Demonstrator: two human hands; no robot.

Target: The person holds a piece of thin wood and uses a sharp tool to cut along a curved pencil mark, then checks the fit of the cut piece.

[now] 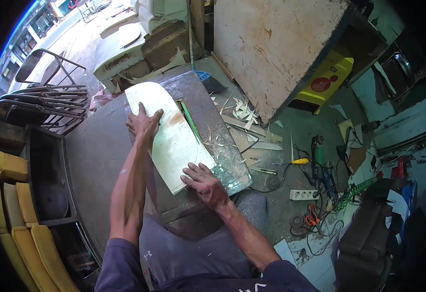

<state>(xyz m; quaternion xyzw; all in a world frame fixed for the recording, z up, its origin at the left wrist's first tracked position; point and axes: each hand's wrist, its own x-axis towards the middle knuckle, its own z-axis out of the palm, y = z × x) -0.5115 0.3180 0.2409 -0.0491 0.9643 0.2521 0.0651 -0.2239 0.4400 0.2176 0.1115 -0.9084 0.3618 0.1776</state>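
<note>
A pale thin plywood panel with one rounded end lies on a dark, dusty work board. It may be more than one sheet, as its near edge looks doubled. My left hand rests on the panel's left edge toward the far end, fingers spread and thumb apart. At the near right corner, my right hand lies with its fingers stretched across the panel's edge. A bright green strip shows along the panel's right side, mostly covered by it. Neither hand holds a tool.
Wood offcuts and shavings litter the floor on the right. Beyond them lie a yellow-handled screwdriver, a green angle grinder, a white power strip and orange-handled scissors. Folding chairs and yellow cushions are stacked at left.
</note>
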